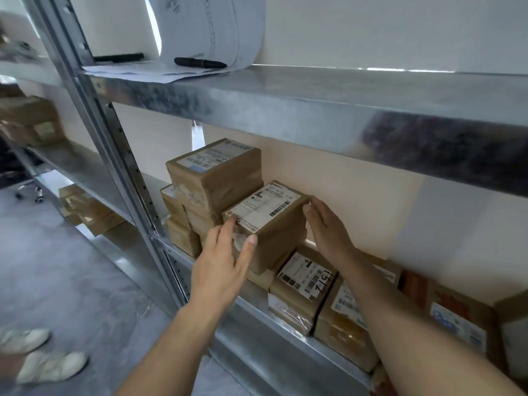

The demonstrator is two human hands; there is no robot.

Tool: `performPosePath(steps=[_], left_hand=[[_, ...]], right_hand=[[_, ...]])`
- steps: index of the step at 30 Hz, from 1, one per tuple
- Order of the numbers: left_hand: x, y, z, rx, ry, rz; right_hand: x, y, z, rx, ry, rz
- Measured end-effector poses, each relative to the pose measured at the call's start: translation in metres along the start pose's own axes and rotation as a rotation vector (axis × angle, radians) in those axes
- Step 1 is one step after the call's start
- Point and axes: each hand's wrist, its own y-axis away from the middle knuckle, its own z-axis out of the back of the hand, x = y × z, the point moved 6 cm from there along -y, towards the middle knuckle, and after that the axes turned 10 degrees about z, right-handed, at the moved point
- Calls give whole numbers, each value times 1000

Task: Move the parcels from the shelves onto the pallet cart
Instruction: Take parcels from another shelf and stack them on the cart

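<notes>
You've got the parcel (265, 208) sandwiched between both hands, not really wrapped. Your left hand (225, 261) has straight fingers on the near left corner with the thumb out along the front edge. Your right hand (328, 224) is flat against the right side, fingers straight too.

The parcel sits on top of a stack of brown boxes on the middle shelf (285, 320), snug against a taller box (214, 167) on its left. Just below to the right there's a labelled box (305, 280) with handwritten digits. The upper shelf (285, 101) has papers (137, 72) with a black pen (200, 63) on them. Pale shoes (51, 365) show on the floor, bottom left.
</notes>
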Motion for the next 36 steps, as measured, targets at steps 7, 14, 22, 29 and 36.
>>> performPosePath(steps=[7, 14, 22, 29, 36], left_hand=[[-1, 0, 6, 110, 131, -4], [-1, 6, 10, 240, 211, 36], [0, 29, 26, 357, 376, -11], [1, 52, 44, 395, 521, -134], [-3, 78, 39, 495, 592, -233]], right_hand=[[15, 36, 12, -83, 119, -12], [24, 67, 8, -65, 44, -153], [53, 109, 7, -74, -45, -82], [81, 153, 8, -198, 11, -36], [94, 210, 15, -336, 84, -106]])
